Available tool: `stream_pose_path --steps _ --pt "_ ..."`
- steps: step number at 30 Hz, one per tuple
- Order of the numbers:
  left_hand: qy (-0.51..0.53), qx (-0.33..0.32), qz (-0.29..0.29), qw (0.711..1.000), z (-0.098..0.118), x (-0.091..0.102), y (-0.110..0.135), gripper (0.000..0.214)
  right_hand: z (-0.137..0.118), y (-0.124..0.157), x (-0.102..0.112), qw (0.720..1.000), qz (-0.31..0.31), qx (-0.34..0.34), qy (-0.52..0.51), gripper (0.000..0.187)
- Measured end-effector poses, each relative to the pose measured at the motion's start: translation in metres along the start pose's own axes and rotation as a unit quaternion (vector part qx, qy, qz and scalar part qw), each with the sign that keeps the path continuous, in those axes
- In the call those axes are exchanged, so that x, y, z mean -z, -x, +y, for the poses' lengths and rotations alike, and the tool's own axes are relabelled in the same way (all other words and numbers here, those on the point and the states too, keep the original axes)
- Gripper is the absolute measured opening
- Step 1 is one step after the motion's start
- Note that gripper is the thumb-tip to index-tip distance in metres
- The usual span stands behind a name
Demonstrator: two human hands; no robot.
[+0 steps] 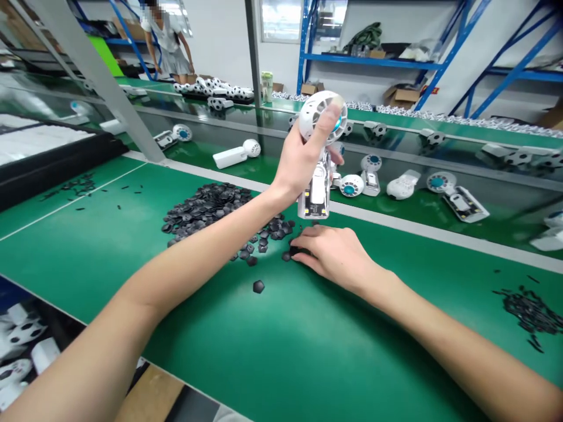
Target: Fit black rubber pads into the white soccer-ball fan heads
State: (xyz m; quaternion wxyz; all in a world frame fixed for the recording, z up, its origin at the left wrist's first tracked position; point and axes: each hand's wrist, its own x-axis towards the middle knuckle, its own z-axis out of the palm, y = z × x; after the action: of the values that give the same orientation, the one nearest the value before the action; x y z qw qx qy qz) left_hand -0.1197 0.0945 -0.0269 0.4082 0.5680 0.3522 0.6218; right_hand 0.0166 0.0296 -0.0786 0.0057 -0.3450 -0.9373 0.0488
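Left hand [299, 155] clamped round a fan [314, 202], upper centre; right hand [336, 253] with thumb and fingers about a black piece [294, 249], mid-frame, whether pinched I cannot tell.
Left to right: heaped pentagons [211, 205] left of centre, the fan upright above the green table [211, 357], dark strips [530, 310] at right edge.

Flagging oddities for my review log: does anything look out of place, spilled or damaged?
Mildly odd: one small black pentagonal piece lies alone on the green work surface, nearer the person than the loose pile of similar black pieces, so it looks strayed. I see no clear damage.
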Motion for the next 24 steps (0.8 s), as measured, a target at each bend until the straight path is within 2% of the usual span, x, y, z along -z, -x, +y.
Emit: stream_pose_path --steps 3,7,11,14,16,18,21,24 --pt "0.021 -0.017 0.008 1.000 0.000 0.001 -0.001 0.046 -0.010 -0.003 0.004 0.998 -0.022 0.032 0.047 0.024" --pt "0.043 -0.006 0.018 0.999 -0.003 0.001 0.000 0.043 -0.025 -0.007 0.008 0.995 -0.037 0.057 0.079 0.031" --pt "0.080 0.044 0.001 0.996 -0.002 0.002 0.004 0.041 -0.033 -0.009 0.013 0.994 -0.045 0.057 0.083 0.031" --pt "0.079 0.070 -0.015 0.994 0.002 0.001 0.008 0.039 -0.026 0.003 0.017 0.996 -0.044 0.037 0.075 0.027" --pt "0.081 0.077 -0.009 0.994 0.003 -0.002 0.010 0.046 -0.015 0.020 0.023 1.000 -0.005 0.021 0.019 0.019" --pt "0.101 0.096 -0.014 0.990 0.001 -0.006 0.014 0.050 -0.002 0.041 0.033 0.986 0.113 0.009 -0.124 0.011" --pt "0.138 0.146 -0.061 0.978 -0.005 -0.017 0.023 0.045 0.014 0.069 0.052 0.928 0.259 -0.021 -0.267 0.007" --pt "0.136 0.187 -0.089 0.969 -0.012 -0.029 0.037 0.042 0.024 0.084 0.068 0.877 0.331 -0.081 -0.339 0.013"
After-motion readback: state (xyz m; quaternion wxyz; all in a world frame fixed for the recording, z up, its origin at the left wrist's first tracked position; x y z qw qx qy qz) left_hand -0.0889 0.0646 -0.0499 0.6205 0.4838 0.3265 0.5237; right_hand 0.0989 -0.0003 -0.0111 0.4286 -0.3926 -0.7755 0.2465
